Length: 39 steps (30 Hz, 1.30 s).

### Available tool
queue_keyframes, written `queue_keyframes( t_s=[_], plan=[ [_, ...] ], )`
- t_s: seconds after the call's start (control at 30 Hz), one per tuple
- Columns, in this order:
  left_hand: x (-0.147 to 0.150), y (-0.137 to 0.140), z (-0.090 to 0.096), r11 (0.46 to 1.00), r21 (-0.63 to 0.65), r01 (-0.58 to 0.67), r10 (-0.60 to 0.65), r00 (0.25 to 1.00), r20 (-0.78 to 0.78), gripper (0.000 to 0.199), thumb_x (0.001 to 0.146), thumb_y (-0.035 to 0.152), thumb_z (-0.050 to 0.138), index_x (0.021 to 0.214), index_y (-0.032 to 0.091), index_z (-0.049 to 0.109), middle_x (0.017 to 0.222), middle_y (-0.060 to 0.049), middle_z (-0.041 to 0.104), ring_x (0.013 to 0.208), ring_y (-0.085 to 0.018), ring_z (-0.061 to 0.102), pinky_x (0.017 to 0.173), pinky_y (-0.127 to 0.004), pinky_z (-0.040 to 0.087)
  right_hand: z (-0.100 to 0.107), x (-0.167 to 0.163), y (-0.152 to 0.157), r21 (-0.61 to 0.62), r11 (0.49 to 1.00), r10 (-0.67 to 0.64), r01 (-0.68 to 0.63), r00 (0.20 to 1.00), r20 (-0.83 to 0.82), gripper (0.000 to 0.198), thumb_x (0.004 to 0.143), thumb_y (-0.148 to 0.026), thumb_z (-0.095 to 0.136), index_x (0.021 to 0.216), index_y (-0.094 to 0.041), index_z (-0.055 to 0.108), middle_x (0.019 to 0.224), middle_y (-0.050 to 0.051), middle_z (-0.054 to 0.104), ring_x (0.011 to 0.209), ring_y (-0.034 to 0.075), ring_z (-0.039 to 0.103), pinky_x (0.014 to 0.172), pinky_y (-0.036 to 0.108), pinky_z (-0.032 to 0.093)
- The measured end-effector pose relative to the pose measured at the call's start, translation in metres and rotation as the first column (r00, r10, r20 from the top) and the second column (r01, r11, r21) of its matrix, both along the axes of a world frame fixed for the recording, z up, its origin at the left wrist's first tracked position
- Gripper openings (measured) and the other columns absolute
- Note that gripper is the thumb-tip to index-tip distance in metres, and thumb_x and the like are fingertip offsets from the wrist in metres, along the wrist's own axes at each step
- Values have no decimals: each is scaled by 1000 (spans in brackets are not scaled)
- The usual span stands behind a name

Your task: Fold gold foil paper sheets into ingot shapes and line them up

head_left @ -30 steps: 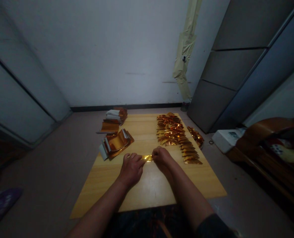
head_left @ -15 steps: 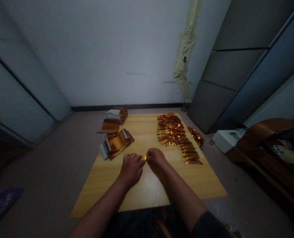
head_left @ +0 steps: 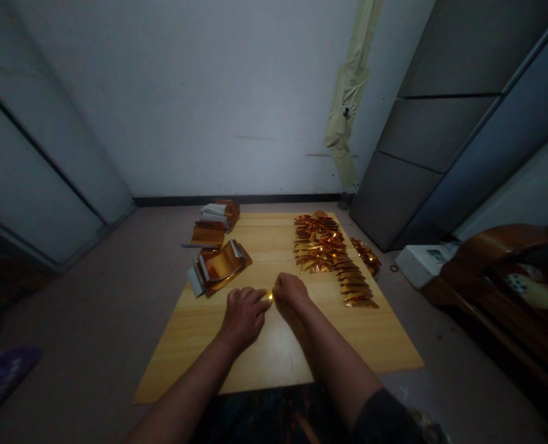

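Note:
Between my hands, low over the middle of the wooden table (head_left: 274, 357), shows a small piece of shiny gold foil paper (head_left: 270, 295). My left hand (head_left: 245, 313) is closed on its left end, and most of the paper is hidden by the fingers. The fingers of my right hand (head_left: 290, 290) pinch its right end. Stacks of gold foil sheets with pale backs (head_left: 220, 266) lie curled just beyond my left hand. On the right, folded gold foil pieces (head_left: 317, 243) stand in overlapping rows, one row running toward me.
More foil sheets (head_left: 209, 233) lie at the table's far left corner. Past its right edge sits another heap of folded foil (head_left: 366, 256). A white box (head_left: 419, 264) and a wooden bench (head_left: 500, 271) stand at right, near a grey cabinet (head_left: 415, 154). Behind is a wall (head_left: 209, 111).
My left fingers have shifted slightly along the foil, and less of it shows between the hands. My right hand stays pinched in nearly the same place. The view has moved a little.

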<state>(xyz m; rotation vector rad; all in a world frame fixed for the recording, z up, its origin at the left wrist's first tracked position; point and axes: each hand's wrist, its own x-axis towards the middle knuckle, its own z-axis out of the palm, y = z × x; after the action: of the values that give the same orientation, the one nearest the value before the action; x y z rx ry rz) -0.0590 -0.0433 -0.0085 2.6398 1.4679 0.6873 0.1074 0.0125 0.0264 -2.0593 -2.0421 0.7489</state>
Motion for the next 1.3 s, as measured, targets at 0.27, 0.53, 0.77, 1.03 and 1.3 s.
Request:
queue_keyframes(
  t_s=[0.27, 0.53, 0.77, 1.03, 1.3],
  plan=[
    [-1, 1, -2, 1000, -11, -14, 14, 1000, 14, 32, 81, 16, 56, 103, 33, 71, 121, -3, 67, 109, -27, 51, 98, -56, 28, -3, -14, 1, 27, 994, -103, 101, 990, 94, 29, 76, -35, 64, 101, -21, 68, 103, 9, 70, 91, 22, 66, 65, 25, 40],
    [5, 0, 3, 997, -67, -49, 54, 996, 70, 24, 82, 20, 58, 97, 33, 72, 117, -1, 68, 108, -25, 52, 99, -53, 27, -2, 14, -5, 54, 994, -97, 96, 995, 21, 21, 76, -13, 56, 92, -21, 68, 96, 4, 67, 83, 15, 61, 60, 22, 32],
    [26, 10, 6, 964, -156, -217, 233, 968, 92, 12, 85, 28, 58, 78, 22, 67, 94, -3, 67, 97, -22, 54, 84, -40, 33, 0, 28, -20, 61, 996, 57, -60, 998, 37, 22, 75, -27, 62, 96, -23, 66, 99, 2, 61, 79, 14, 56, 61, 23, 30],
    [27, 17, -3, 943, -187, -276, 306, 940, 153, 27, 82, 26, 62, 108, 25, 65, 109, -5, 64, 104, -24, 53, 87, -39, 37, -1, 25, -21, 50, 998, 36, -36, 999, 12, 20, 74, -25, 62, 95, -23, 65, 96, 1, 61, 78, 14, 55, 61, 24, 28],
    [30, 21, -9, 965, -183, -189, 231, 940, 250, 27, 82, 17, 56, 106, 23, 67, 111, -6, 62, 103, -23, 55, 90, -38, 43, -7, 26, -28, 133, 991, 1, 3, 999, -34, 14, 77, -34, 62, 87, -23, 65, 88, 1, 61, 72, 13, 51, 60, 25, 25]
  ],
)
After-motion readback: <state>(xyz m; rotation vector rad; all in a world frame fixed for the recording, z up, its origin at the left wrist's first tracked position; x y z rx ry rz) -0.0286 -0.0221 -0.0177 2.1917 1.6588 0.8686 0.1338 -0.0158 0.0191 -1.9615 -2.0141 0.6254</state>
